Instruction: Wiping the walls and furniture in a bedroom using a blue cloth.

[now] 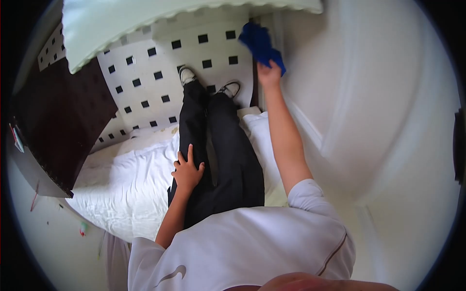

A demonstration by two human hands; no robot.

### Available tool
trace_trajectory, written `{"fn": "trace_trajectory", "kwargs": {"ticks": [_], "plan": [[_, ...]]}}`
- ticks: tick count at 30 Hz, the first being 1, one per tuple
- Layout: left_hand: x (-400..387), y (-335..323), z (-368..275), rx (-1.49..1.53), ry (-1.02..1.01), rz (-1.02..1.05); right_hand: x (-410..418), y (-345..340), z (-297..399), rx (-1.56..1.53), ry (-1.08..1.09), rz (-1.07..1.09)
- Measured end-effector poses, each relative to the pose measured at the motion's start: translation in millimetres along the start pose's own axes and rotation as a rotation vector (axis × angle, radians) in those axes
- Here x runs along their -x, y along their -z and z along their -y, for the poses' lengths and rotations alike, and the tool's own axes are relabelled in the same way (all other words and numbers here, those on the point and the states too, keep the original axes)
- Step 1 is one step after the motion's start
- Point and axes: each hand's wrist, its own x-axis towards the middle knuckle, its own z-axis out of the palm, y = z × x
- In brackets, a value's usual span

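Note:
My right hand (269,74) is stretched forward and grips one end of a dark blue cloth (260,43). The cloth lies beside the right wall, near the edge of a white surface with black squares. My left hand (188,174) rests on the thigh of my black trousers (233,156), with its fingers spread and nothing in it.
I sit on a bed with a white sheet (127,189). A dark brown panel (65,120) stands at the left. A pale, scalloped-edged cover (164,11) reaches over the far side. The checked floor covering (189,54) lies under my shoes. A white wall (309,72) rises close on the right.

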Motion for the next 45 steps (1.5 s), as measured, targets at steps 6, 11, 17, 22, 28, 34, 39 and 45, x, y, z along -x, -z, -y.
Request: {"fn": "trace_trajectory", "kwargs": {"ticks": [6,11,17,22,28,34,39,45], "plan": [[-8.4,1.5,21.8,0.107,-0.022,0.035,151.9,-15.7,-27.9,0.733,-0.163,-0.096],[17.2,32.4,18.5,0.273,-0.324,-0.172,310.9,-13.4,-48.0,0.628,-0.348,-0.003],[16.6,83.0,14.5,0.513,-0.901,-0.468,410.6,-88.5,-64.1,0.734,-0.242,0.219],[50.7,163.6,8.5,0.451,-0.978,-0.454,405.8,-151.3,-31.4,0.73,-0.154,0.238],[122.6,249.4,13.5,0.456,-1.033,-0.531,436.8,-214.0,-7.6,0.765,0.13,0.304],[175.1,293.5,17.7,0.283,-0.905,-0.416,434.0,-222.0,-14.8,0.561,0.132,0.299],[174.4,274.8,30.2,0.45,-1.102,-0.577,418.9,-223.7,-24.2,1.08,0.121,0.375],[96.8,198.2,17.4,0.871,-1.01,-0.594,422.6,-228.6,-30.9,1.069,0.06,0.288]]}}
